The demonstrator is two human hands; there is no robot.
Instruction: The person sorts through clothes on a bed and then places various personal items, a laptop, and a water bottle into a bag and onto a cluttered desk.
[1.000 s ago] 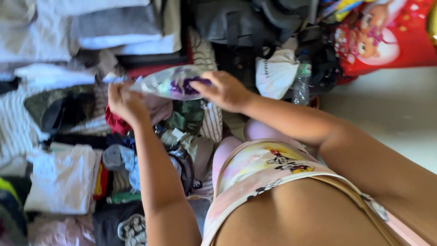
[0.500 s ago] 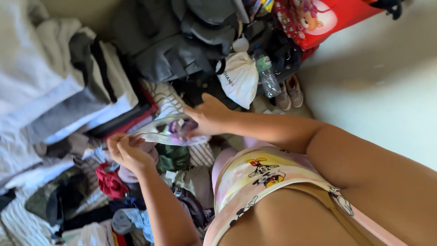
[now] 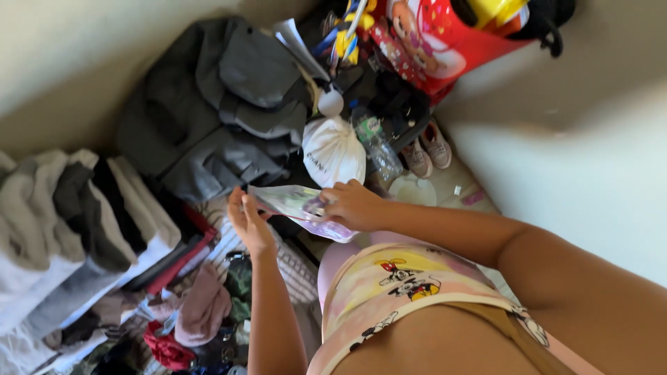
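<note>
View swung toward wall (image 3: 83, 55), hands gripping packet (image 3: 295, 205), clothes-strewn floor

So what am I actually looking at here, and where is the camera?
There is no machine here. A person wears a camera on the head, so the one picture looks down over their own chest and arms. The left hand and the right hand hold between them a small clear plastic packet with something purple inside; each hand has a grip on one end. Below lies a jumble: a stack of folded clothes at the left, a grey bag at the top, a white drawstring pouch, a plastic bottle, a pair of small pink shoes and a red cartoon-print bag.
</note>
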